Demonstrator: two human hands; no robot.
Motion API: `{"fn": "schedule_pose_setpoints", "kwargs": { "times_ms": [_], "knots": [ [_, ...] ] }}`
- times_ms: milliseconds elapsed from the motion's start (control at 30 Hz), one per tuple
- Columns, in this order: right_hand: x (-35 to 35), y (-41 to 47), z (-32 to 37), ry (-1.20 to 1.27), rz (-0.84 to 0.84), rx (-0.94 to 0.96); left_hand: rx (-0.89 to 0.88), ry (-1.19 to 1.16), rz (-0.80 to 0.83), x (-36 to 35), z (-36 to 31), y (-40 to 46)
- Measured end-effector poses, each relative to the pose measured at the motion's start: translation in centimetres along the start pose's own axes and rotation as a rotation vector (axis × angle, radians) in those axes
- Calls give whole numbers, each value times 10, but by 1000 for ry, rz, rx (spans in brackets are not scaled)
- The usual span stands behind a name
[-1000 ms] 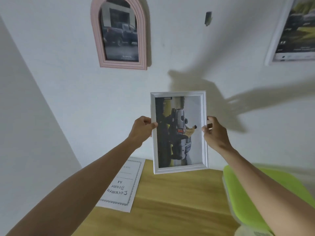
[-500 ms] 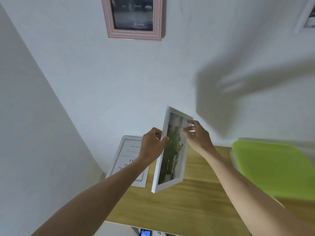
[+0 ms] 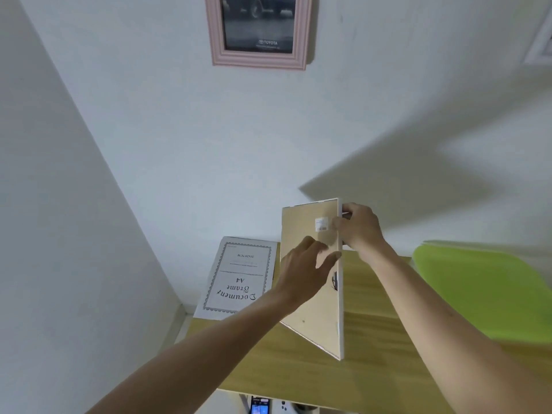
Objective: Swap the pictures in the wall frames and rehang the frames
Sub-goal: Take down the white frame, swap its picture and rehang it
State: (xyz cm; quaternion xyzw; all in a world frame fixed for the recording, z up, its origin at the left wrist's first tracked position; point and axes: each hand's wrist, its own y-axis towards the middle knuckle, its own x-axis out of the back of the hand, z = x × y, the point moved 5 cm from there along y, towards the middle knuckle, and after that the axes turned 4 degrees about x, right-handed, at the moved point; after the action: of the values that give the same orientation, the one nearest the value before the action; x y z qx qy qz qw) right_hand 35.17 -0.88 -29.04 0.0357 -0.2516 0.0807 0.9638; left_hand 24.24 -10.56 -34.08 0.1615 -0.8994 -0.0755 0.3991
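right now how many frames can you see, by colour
pink frame on the wall: 1
white frame, held back-side out by the left hand and right hand: 1
white frame corner at the right edge of the wall: 1
total: 3

The white frame (image 3: pixel 340 294) has a matt tan fibreboard back; under it, the table (image 3: pixel 373 339) is smooth light wood.
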Motion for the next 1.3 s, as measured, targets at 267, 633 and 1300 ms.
{"fn": "schedule_pose_setpoints", "kwargs": {
  "times_ms": [267, 633, 1300],
  "knots": [
    [18, 2, -53, 263, 182, -157, 415, -1, 121, 11, 107, 24],
    [16, 27, -142, 401, 96, -361, 661, -405, 281, -36, 145, 27],
    [-62, 49, -242, 67, 194, -471, 890, 38, 119, -114, 183, 40]
  ]
}}
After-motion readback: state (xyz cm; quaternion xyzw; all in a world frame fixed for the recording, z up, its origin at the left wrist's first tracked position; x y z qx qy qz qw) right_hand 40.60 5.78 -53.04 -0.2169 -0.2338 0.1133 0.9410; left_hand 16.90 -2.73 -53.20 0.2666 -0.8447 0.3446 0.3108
